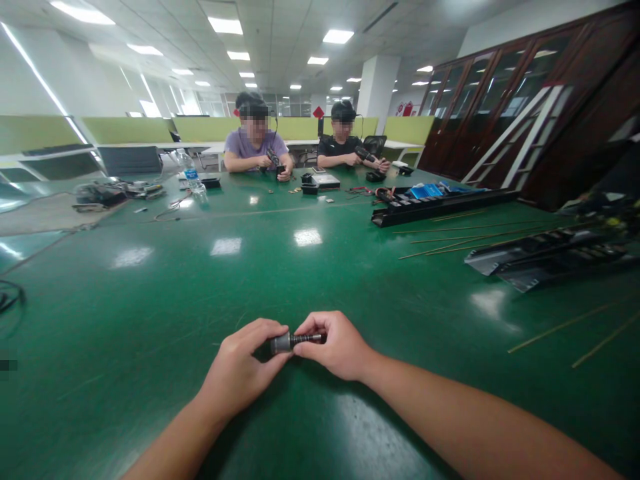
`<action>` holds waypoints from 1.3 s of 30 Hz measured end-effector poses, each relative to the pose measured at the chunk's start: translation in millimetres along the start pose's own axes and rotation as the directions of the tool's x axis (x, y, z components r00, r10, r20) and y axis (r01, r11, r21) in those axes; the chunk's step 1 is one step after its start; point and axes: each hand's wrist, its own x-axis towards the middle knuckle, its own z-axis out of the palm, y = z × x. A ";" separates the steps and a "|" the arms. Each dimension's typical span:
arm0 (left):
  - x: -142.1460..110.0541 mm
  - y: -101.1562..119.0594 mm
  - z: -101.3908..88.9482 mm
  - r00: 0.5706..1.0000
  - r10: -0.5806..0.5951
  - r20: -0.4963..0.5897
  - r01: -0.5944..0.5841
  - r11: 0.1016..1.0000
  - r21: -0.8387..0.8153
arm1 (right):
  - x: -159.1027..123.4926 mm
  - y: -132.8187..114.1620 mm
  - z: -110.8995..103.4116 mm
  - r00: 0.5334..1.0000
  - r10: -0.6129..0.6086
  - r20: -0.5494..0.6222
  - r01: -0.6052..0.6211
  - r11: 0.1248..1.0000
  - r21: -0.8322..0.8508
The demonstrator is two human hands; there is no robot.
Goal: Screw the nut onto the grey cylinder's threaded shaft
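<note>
Forearms (460, 413) are extending from the green tabletop's (200, 287) near side. Left hand (243, 360) is pinching the grey barrel (281, 343) of a ribbed-shaft part (296, 340); right hand (343, 347) is pinching its shaft (307, 338). Part is sitting crosswise between both hands' fingertips, well short of the far edge; surface contact unclear.

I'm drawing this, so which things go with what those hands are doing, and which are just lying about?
Job in hand:
- left hand
- right hand
- grey part with ribbed shaft, held between them

Seemingly just about:
- water bottle
- thin rods
- long black channel
</note>
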 end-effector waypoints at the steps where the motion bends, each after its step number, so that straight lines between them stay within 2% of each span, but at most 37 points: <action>1: -0.3 -0.2 0.0 1.000 0.001 -0.002 -0.001 1.000 -0.001 | -0.1 -0.4 0.0 1.000 -0.002 -0.001 0.002 1.000 -0.004; 13: 1.5 -0.2 -0.8 1.000 0.007 -0.002 -0.007 1.000 -0.007 | -0.2 -1.7 -1.0 1.000 -0.003 -0.003 0.003 1.000 0.003; 39: 1.9 0.0 -3.5 0.998 -0.057 -0.008 0.057 0.998 -0.013 | 0.2 0.0 -1.5 1.000 0.001 -0.006 -0.001 0.999 0.045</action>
